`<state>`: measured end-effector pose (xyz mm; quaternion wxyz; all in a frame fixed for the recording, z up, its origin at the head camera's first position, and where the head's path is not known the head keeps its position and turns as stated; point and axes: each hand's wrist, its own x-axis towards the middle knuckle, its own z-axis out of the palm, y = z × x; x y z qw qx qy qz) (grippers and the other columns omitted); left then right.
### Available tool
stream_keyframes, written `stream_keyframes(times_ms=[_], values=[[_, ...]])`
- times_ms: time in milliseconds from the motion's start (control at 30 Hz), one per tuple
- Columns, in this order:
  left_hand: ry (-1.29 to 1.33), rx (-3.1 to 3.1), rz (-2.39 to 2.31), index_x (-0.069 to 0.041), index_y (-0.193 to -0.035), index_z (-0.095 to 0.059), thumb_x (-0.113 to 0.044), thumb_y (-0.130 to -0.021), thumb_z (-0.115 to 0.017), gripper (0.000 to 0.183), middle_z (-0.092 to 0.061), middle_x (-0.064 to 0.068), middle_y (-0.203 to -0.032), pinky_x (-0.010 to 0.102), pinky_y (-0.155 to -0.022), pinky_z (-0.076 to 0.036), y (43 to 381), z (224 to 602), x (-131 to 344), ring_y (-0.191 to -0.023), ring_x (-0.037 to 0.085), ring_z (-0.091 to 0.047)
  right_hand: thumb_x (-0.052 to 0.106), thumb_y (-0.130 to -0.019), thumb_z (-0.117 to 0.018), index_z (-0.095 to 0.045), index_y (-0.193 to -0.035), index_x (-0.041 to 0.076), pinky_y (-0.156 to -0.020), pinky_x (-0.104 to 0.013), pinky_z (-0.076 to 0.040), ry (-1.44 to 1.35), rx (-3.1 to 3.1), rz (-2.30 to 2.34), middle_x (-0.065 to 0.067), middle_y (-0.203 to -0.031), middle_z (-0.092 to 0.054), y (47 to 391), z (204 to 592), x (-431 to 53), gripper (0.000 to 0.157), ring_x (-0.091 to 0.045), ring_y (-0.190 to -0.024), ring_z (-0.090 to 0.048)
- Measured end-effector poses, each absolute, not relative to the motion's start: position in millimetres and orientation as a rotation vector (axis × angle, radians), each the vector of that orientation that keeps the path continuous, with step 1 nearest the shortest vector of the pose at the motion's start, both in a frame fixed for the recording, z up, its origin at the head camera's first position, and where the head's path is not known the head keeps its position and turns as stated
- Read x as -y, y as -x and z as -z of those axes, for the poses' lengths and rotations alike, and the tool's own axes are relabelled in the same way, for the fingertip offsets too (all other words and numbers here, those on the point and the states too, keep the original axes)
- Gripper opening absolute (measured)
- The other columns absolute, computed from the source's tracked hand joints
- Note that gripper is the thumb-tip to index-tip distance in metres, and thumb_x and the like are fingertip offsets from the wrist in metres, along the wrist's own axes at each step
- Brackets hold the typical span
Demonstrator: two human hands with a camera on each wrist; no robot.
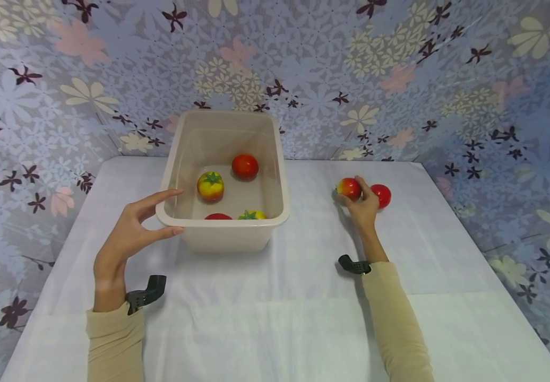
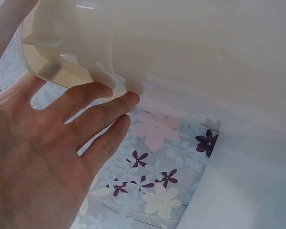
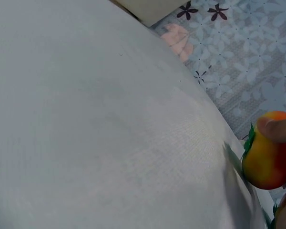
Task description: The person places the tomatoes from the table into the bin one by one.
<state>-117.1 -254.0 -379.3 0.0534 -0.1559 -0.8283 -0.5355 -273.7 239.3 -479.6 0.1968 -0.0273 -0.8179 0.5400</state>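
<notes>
My right hand (image 1: 363, 209) pinches a red-and-yellow tomato (image 1: 348, 189) between thumb and fingers; its green leafy top (image 3: 248, 141) faces left. Just right of that hand sits another red tomato (image 1: 382, 196), partly hidden by it. My left hand (image 1: 131, 228) is at the near left corner of a beige plastic bin (image 1: 227, 223), thumb and fingers spread and fairly straight. In the left wrist view, fingertips (image 2: 131, 98) touch the bin wall. Inside the bin lie a yellow-red tomato (image 1: 210, 187), a red tomato (image 1: 245, 166) and two more, half hidden behind the near wall.
A white cloth (image 1: 313, 297) covers the table. Floral fabric (image 1: 313, 69) stands behind the table and along its sides. Each wrist wears a black camera mount (image 1: 148, 293). Bare cloth lies between the bin and the right hand.
</notes>
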Motion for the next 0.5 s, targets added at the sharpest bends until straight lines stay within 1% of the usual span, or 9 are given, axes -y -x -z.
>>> stream_keyframes(times_ms=[100,233,367,500], values=[[0.478,2.518,1.622,-0.011,-0.139,-0.055,-0.004,-0.076,-0.082,0.069,-0.044,0.018,-0.150,0.069,-0.107,-0.031,117.1,379.4,254.2,-0.140,0.037,-0.036,0.000,-0.082,-0.075,-0.051,-0.141,0.006,-0.120,-0.035,-0.027,0.073,2.282,-1.564,-0.010,-0.148,-0.049,272.1,477.9,-239.7,0.064,-0.021,-0.142,-0.038],[0.479,2.514,1.622,-0.011,-0.139,-0.055,-0.004,-0.075,-0.082,0.069,-0.044,0.018,-0.150,0.068,-0.108,-0.032,117.3,378.7,254.5,-0.140,0.037,-0.036,0.000,-0.084,-0.073,-0.050,-0.141,0.004,-0.118,-0.036,-0.030,0.036,2.253,-1.660,-0.015,-0.148,-0.047,266.0,464.4,-234.6,0.062,-0.024,-0.141,-0.039],[0.480,2.514,1.620,-0.011,-0.139,-0.055,-0.004,-0.076,-0.082,0.069,-0.044,0.020,-0.149,0.068,-0.108,-0.032,117.3,378.2,254.1,-0.139,0.037,-0.036,-0.004,-0.084,-0.071,-0.050,-0.139,-0.004,-0.116,-0.038,-0.033,-0.014,2.200,-1.722,-0.022,-0.145,-0.048,258.2,446.9,-227.3,0.059,-0.028,-0.139,-0.042],[0.478,2.515,1.622,-0.011,-0.139,-0.056,-0.004,-0.076,-0.082,0.068,-0.043,0.021,-0.149,0.068,-0.108,-0.032,116.7,378.3,253.9,-0.139,0.036,-0.036,-0.005,-0.083,-0.071,-0.051,-0.136,-0.008,-0.116,-0.042,-0.034,-0.071,2.138,-1.746,-0.025,-0.140,-0.052,255.4,437.1,-223.3,0.057,-0.029,-0.136,-0.046]])
